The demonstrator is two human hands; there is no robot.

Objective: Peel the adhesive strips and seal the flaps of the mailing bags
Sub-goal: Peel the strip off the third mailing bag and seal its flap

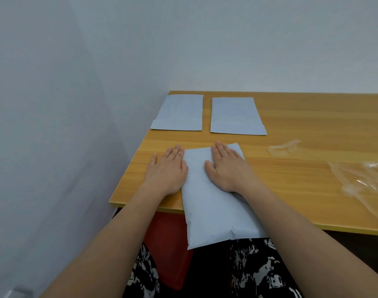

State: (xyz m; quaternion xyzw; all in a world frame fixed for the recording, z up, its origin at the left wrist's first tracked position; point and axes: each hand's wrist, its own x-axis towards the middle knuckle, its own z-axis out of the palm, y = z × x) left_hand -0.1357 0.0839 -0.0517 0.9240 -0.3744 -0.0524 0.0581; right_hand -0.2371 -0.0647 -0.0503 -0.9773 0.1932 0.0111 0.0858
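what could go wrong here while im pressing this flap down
1. The near bag hangs over the table edge toward your lap; it may slide off if the pressure eases.
2. The right hand presses flat on the flap, while the left hand lies mostly on the table beside the bag, so the flap's left side may seal weakly or crease.
3. The clear strips lying loose on the right could stick to a bag.

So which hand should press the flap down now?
Probably the right hand: it lies flat on the bag, fingers over the folded flap. The left hand rests mostly on the table beside it.
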